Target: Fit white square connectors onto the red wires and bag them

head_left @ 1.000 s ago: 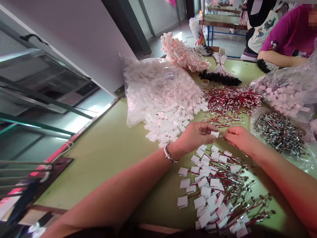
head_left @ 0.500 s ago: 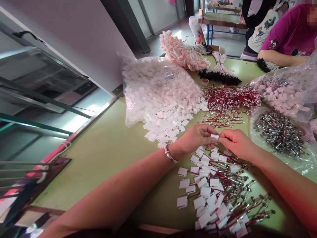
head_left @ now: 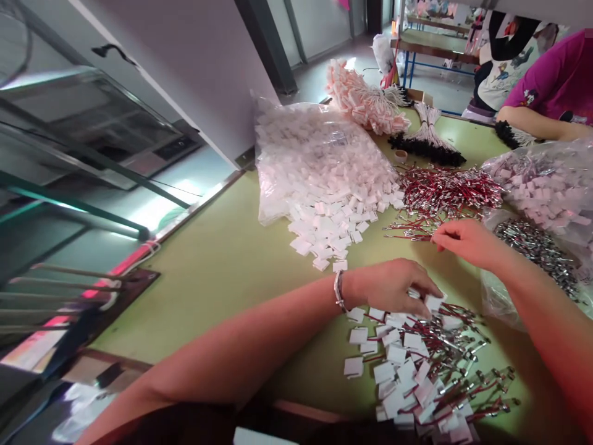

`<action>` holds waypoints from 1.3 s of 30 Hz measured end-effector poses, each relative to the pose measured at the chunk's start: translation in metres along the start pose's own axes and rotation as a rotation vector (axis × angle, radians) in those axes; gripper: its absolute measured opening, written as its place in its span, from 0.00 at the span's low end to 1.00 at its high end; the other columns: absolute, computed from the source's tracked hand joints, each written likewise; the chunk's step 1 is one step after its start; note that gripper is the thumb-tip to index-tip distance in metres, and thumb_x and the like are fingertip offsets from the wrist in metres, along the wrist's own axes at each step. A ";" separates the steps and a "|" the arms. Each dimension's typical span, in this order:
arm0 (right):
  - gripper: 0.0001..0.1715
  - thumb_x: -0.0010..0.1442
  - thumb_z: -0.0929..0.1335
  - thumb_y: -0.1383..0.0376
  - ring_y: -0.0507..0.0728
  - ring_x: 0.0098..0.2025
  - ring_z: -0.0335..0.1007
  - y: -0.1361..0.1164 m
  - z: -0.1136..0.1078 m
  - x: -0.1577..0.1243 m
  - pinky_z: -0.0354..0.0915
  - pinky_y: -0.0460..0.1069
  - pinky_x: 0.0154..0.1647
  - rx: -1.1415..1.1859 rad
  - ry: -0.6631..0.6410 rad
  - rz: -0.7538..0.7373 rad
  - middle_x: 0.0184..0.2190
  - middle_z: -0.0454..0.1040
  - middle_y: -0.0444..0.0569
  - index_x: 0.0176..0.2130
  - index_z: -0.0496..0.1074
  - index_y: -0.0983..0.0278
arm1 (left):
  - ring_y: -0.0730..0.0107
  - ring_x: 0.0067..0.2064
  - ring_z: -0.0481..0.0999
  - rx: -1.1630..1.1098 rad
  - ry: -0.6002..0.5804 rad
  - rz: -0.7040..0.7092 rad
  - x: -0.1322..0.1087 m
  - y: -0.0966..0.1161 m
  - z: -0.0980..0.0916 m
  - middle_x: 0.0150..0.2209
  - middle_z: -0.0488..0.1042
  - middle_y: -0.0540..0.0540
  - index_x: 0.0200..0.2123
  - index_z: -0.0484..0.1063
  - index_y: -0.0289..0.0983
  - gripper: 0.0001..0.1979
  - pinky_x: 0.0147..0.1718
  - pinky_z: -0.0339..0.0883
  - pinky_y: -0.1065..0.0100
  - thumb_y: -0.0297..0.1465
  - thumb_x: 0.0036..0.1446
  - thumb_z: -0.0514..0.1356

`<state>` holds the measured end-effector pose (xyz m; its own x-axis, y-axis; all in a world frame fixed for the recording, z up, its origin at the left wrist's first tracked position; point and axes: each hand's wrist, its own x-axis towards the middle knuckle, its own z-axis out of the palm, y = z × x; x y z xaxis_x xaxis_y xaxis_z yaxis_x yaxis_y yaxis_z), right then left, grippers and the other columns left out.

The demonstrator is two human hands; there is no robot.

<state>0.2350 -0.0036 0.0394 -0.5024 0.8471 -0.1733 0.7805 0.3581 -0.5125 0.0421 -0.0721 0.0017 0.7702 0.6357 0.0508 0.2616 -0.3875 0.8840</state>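
Note:
My left hand (head_left: 398,285) is closed, thumb and fingers around a white plastic connector housing (head_left: 434,302). It hovers low over a pile of white housings fitted with red wires (head_left: 403,371), whose metal ends point to the right. Farther up the table, my right hand (head_left: 463,240) has its fingers pinched together at the near edge of the loose red wires with metal terminals (head_left: 414,230). Whether a wire lies between those fingertips is hidden. Loose white housings (head_left: 324,232) spill toward me from a clear plastic bag (head_left: 306,154).
Beyond my right hand lie a heap of red wires (head_left: 451,190), a bag of small metal parts (head_left: 532,247) and another bag of white pieces (head_left: 546,179). Bundled white cables with black ends (head_left: 428,145) and pinkish bundles (head_left: 361,102) sit behind. A co-worker's arm (head_left: 537,123) rests at the far right.
My hands were together at one white housing and have parted. The left has moved down over the wired pile with a housing; the right has reached up to the red wires. The view has shifted.

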 end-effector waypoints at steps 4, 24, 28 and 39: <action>0.12 0.59 0.64 0.63 0.53 0.28 0.66 -0.019 0.016 0.040 0.54 0.48 0.27 -0.244 0.130 0.014 0.29 0.77 0.47 0.29 0.76 0.61 | 0.67 0.35 0.75 0.191 0.127 -0.066 -0.005 0.009 -0.027 0.33 0.79 0.45 0.32 0.79 0.39 0.09 0.39 0.69 0.66 0.32 0.58 0.58; 0.06 0.57 0.66 0.64 0.52 0.24 0.63 -0.017 0.019 0.003 0.55 0.48 0.27 0.010 0.171 0.042 0.23 0.73 0.44 0.29 0.70 0.62 | 0.58 0.38 0.75 0.886 0.325 -0.557 -0.008 -0.023 -0.048 0.34 0.75 0.38 0.40 0.76 0.31 0.15 0.37 0.66 0.63 0.20 0.57 0.51; 0.06 0.57 0.65 0.66 0.51 0.24 0.63 -0.008 0.027 -0.019 0.58 0.48 0.27 0.210 0.151 0.072 0.23 0.72 0.44 0.28 0.70 0.62 | 0.70 0.27 0.70 0.264 0.542 -0.522 -0.004 -0.019 -0.047 0.27 0.74 0.47 0.53 0.73 0.37 0.18 0.28 0.62 0.69 0.27 0.60 0.55; 0.09 0.57 0.64 0.62 0.50 0.22 0.63 -0.014 0.049 -0.028 0.57 0.48 0.26 0.313 0.133 -0.021 0.20 0.71 0.42 0.28 0.70 0.62 | 0.80 0.25 0.66 -0.856 0.669 -0.442 0.006 -0.020 -0.023 0.25 0.72 0.49 0.33 0.79 0.31 0.06 0.26 0.59 0.74 0.28 0.52 0.66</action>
<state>0.2195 -0.0512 0.0108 -0.4481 0.8920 -0.0597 0.6080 0.2552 -0.7518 0.0281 -0.0447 -0.0051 0.1844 0.9256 -0.3307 -0.2434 0.3689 0.8970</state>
